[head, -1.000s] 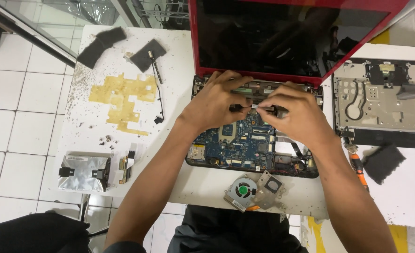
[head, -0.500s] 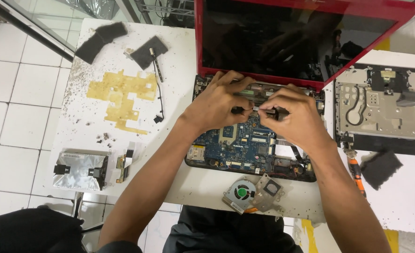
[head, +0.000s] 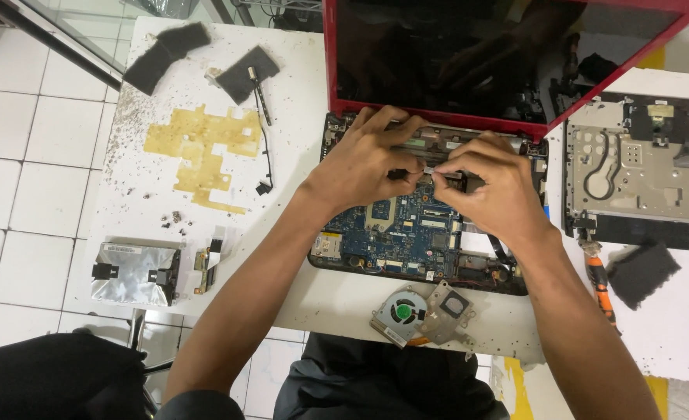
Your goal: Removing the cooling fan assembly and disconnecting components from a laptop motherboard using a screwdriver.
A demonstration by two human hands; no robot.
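**Both hands at the hinge edge of an opened laptop**

The red laptop (head: 515,47) sits on the white bench (head: 305,101) with its top cover off and the blue motherboard (head: 406,233) bare. Both hands meet over the back edge of the board, just below the screen hinge. The left hand (head: 364,167) lies curled with its fingers on the hinge bar, thumb and forefinger closed on a small dark part (head: 397,174). The right hand (head: 500,190) pinches toward the same spot from the other side; what its fingertips grip is too small to tell.

The step in hand looks like freeing or seating a small connector or fitting near the hinge. Such a move calls for a light, straight pull or push, with the board kept steady.

A cooling fan with its metal bracket (head: 418,315) lies at the near edge, a silver drive (head: 134,272) to the left, and a grey chassis panel (head: 644,167) with an orange-handled screwdriver (head: 599,284) to the right.
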